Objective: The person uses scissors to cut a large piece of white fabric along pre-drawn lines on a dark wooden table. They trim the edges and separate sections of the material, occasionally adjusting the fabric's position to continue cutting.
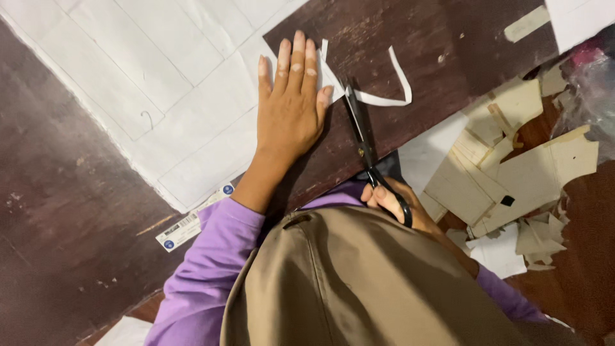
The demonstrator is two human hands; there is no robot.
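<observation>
My left hand lies flat, fingers together, pressing the edge of a large white sheet on a dark wooden surface. My right hand grips the handles of black scissors. Their blades point up the frame, with the tips at the sheet's edge beside my left thumb. A thin curled white strip trails off to the right of the blades. Purple sleeves cover both arms, and a tan cap brim hides the lower middle.
A pile of cream cardboard offcuts lies at the right with white paper scraps. A small white label strip sits by my left sleeve. Clear plastic wrap is at the far right edge.
</observation>
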